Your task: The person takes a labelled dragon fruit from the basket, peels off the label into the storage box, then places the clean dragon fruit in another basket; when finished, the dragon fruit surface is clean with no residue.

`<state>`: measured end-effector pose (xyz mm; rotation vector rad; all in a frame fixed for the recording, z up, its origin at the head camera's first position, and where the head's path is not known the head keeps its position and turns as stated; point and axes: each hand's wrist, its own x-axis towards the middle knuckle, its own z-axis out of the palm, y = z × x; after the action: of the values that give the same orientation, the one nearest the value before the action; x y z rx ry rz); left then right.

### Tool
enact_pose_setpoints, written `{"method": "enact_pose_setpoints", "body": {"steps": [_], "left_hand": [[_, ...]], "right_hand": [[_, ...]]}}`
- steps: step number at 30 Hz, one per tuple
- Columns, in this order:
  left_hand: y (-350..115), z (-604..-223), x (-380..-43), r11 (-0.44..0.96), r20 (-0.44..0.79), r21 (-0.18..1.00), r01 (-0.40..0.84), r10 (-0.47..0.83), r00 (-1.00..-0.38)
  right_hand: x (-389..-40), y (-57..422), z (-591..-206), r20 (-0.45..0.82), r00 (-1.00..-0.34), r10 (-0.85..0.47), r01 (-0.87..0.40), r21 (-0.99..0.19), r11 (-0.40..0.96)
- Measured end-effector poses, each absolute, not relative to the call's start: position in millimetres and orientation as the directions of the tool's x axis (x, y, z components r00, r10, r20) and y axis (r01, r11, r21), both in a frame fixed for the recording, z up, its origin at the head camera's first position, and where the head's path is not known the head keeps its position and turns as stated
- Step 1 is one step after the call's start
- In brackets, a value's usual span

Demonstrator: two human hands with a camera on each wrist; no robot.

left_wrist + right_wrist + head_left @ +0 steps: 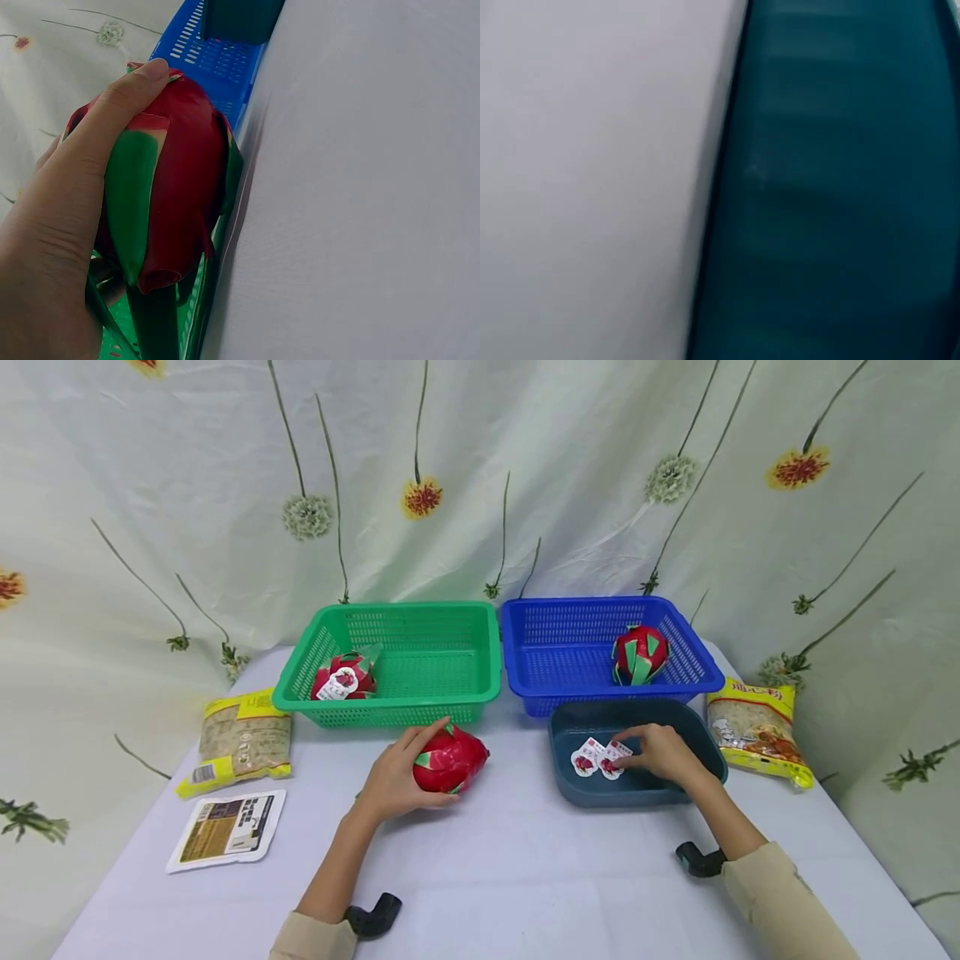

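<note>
My left hand [405,777] grips a red dragon fruit [452,758] with green scales, just in front of the green basket. In the left wrist view the thumb lies along the top of the dragon fruit [184,180], and most of the other fingers are hidden behind it. Over the dark teal tray [562,789], my right hand [663,753] has its fingertips right at a dragon fruit label [611,762]; I cannot tell whether they pinch it. A second label [585,758] lies beside it. The right wrist view has the teal tray [840,187] without the hand.
A labelled dragon fruit [358,670] sits in the green basket [420,706]. Another dragon fruit [640,653] is in the blue basket [555,672], behind the tray. Yellow food bags [243,739] flank the baskets on both sides; a flat packet [227,829] lies front left.
</note>
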<state>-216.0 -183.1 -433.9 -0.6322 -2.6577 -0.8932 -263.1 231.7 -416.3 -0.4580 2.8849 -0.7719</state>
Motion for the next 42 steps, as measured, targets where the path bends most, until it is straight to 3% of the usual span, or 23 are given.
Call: {"method": "enact_pose_setpoints", "body": {"steps": [4, 13, 24, 29, 33, 38, 42], "left_hand": [[-182.8, -436.5, -216.0, 0.716, 0.374, 0.51, 0.477, 0.315, -0.872], [-180.4, -434.0, -215.5, 0.723, 0.359, 0.523, 0.451, 0.294, -0.886], [-179.0, -431.9, -215.0, 0.73, 0.34, 0.53, 0.431, 0.283, -0.897], [-180.6, -423.9, -212.2, 0.702, 0.186, 0.631, 0.33, 0.276, -0.943], [-190.2, -410.8, -213.1, 0.612, 0.039, 0.737, 0.287, 0.385, -0.922], [-204.6, -395.3, -216.2, 0.542, -0.094, 0.803, 0.247, 0.524, -0.846], [-208.1, -392.2, -217.2, 0.564, -0.119, 0.784, 0.257, 0.544, -0.831]], "right_hand": [[-261.2, 230.7, -419.5, -0.089, -0.91, -0.406, -0.32, -0.473, 0.821], [-255.1, 224.0, -414.8, -0.203, -0.91, -0.362, -0.273, -0.363, 0.891], [-252.5, 225.1, -414.3, -0.253, -0.902, -0.35, -0.235, -0.392, 0.889], [-250.7, 231.2, -409.1, -0.144, -0.897, -0.418, -0.304, -0.485, 0.82], [-249.4, 239.5, -382.6, -0.041, -0.897, -0.441, -0.346, -0.556, 0.756], [-258.6, 255.7, -339.6, 0.179, -0.947, -0.268, -0.322, -0.498, 0.805], [-277.0, 276.1, -327.6, 0.335, -0.936, -0.113, -0.263, -0.446, 0.855]]}}
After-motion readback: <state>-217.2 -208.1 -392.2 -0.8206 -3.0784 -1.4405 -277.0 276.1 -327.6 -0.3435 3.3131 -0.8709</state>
